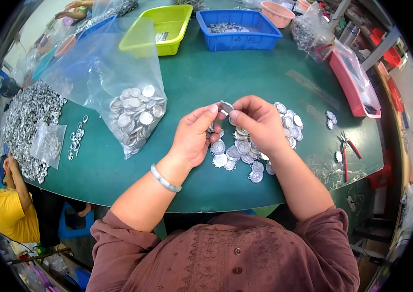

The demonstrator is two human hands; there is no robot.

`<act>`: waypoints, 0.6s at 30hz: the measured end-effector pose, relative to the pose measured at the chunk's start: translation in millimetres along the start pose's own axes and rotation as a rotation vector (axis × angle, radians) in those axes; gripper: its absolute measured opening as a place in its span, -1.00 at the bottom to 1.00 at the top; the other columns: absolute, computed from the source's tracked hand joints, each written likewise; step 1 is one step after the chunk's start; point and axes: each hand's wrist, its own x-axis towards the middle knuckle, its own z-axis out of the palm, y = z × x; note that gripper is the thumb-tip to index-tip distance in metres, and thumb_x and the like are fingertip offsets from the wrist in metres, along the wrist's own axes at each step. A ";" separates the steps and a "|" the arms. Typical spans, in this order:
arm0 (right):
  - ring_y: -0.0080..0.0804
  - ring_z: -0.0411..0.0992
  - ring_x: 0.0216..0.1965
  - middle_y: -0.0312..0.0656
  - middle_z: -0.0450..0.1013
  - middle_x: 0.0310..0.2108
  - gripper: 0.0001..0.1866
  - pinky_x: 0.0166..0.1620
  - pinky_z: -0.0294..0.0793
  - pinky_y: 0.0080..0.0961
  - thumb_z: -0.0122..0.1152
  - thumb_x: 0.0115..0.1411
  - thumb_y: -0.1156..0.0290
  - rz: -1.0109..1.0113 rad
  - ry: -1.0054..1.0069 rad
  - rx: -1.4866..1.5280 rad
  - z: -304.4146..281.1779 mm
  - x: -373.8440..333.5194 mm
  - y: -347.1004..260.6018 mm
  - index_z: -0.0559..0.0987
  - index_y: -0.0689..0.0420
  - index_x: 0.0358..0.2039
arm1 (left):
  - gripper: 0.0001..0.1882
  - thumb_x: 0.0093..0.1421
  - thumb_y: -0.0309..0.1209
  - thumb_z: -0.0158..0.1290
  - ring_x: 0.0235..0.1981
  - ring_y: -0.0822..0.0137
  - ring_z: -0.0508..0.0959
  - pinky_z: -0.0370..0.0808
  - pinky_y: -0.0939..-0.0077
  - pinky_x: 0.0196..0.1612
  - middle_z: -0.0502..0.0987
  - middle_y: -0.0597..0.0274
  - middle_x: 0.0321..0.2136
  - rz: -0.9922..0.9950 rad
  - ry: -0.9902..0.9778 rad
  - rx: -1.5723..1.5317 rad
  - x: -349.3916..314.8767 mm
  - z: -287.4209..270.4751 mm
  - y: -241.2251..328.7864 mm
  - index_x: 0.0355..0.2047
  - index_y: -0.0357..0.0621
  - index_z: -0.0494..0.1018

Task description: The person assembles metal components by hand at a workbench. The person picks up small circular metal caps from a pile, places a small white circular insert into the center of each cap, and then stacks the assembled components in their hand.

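Observation:
Above the green table, my left hand [191,135] and my right hand [261,122] meet, both pinching one round silver medallion pendant [226,106] on edge. More silver metal shows in the curled lower fingers of my left hand, too covered to make out fully. Beneath and around my hands spreads a loose pile of silver medallion pendants [243,147], partly hidden by my right hand and wrist. A clear plastic bag [114,63], slumped left of my left hand, holds many similar silver discs [133,116].
A heap of small silver parts [30,124] covers the left side, near a co-worker in yellow [14,214]. Red-handled pliers [346,155] lie at right. Yellow-green [179,31] and blue [238,43] bins stand at the back, a pink tray [354,87] at the right edge.

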 end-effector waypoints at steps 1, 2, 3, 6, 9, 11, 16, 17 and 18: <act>-0.57 0.39 -0.47 -0.27 0.41 -0.44 -0.91 -0.43 0.37 -0.67 0.12 0.05 0.56 0.002 0.002 0.002 1.6 -1.5 0.7 0.47 0.25 -0.39 | -0.78 0.15 -0.31 0.00 -0.55 0.55 0.34 0.27 0.70 -0.56 0.42 0.36 -0.50 -0.004 -0.036 -0.017 -2.0 2.9 1.0 -0.27 -0.18 0.43; -0.57 0.38 -0.46 -0.26 0.41 -0.44 -0.91 -0.43 0.36 -0.67 0.14 0.02 0.59 -0.183 -0.002 -0.214 4.2 -2.8 0.5 0.48 0.24 -0.41 | -0.74 0.17 -0.29 -0.03 -0.54 0.56 0.34 0.28 0.70 -0.55 0.42 0.37 -0.48 -0.006 -0.069 -0.034 -3.4 4.1 1.8 -0.22 -0.19 0.42; -0.57 0.37 -0.46 -0.25 0.40 -0.44 -0.91 -0.44 0.35 -0.66 0.15 -0.01 0.61 -0.368 -0.006 -0.430 6.0 -3.3 0.7 0.49 0.23 -0.43 | -0.74 0.17 -0.29 -0.03 -0.54 0.56 0.34 0.28 0.70 -0.55 0.42 0.37 -0.48 -0.007 -0.067 -0.031 -2.8 2.7 1.3 -0.22 -0.19 0.42; -0.54 0.38 -0.46 -0.22 0.39 -0.43 -0.89 -0.42 0.36 -0.65 0.16 -0.05 0.64 -0.456 -0.031 -0.463 8.1 -4.0 2.0 0.51 0.23 -0.43 | -0.73 0.24 -0.27 -0.15 -0.51 0.52 0.36 0.31 0.68 -0.51 0.43 0.32 -0.39 -0.063 -0.152 -0.064 1.0 -4.5 0.3 -0.21 -0.19 0.39; -0.54 0.38 -0.45 -0.22 0.39 -0.43 -0.89 -0.40 0.36 -0.65 0.14 -0.02 0.62 -0.456 -0.030 -0.391 3.7 -3.9 2.9 0.51 0.24 -0.41 | -0.69 0.25 -0.26 -0.20 -0.50 0.50 0.35 0.30 0.69 -0.54 0.41 0.31 -0.39 -0.089 -0.180 -0.130 5.2 -9.3 0.8 -0.16 -0.23 0.35; -0.55 0.38 -0.44 -0.23 0.39 -0.43 -0.89 -0.39 0.36 -0.65 0.13 -0.01 0.61 -0.433 -0.012 -0.339 0.6 -2.9 4.6 0.51 0.24 -0.39 | -0.68 0.26 -0.26 -0.21 -0.53 0.51 0.36 0.32 0.65 -0.52 0.40 0.34 -0.47 -0.115 -0.264 -0.231 9.1 -10.6 1.5 -0.15 -0.23 0.37; -0.59 0.37 -0.42 -0.26 0.41 -0.43 -0.88 -0.36 0.36 -0.67 0.12 0.04 0.55 -0.217 0.064 -0.241 -4.7 -1.9 5.5 0.51 0.25 -0.36 | -0.67 0.26 -0.26 -0.21 -0.53 0.49 0.37 0.32 0.63 -0.52 0.40 0.32 -0.48 -0.129 -0.227 -0.222 5.8 -7.7 3.9 -0.15 -0.26 0.35; -0.59 0.37 -0.42 -0.26 0.41 -0.43 -0.87 -0.35 0.36 -0.66 0.12 0.04 0.54 -0.224 0.065 -0.279 -6.1 -1.5 5.6 0.51 0.25 -0.36 | -0.68 0.25 -0.25 -0.20 -0.53 0.48 0.37 0.32 0.63 -0.53 0.40 0.31 -0.49 -0.143 -0.218 -0.255 5.5 -6.5 4.3 -0.18 -0.26 0.36; -0.59 0.37 -0.42 -0.26 0.41 -0.43 -0.87 -0.35 0.36 -0.66 0.12 0.04 0.54 -0.226 0.067 -0.281 -7.2 -0.3 5.7 0.51 0.25 -0.36 | -0.68 0.25 -0.23 -0.18 -0.54 0.46 0.37 0.32 0.63 -0.54 0.40 0.30 -0.50 -0.157 -0.209 -0.289 5.5 -5.8 4.7 -0.20 -0.25 0.37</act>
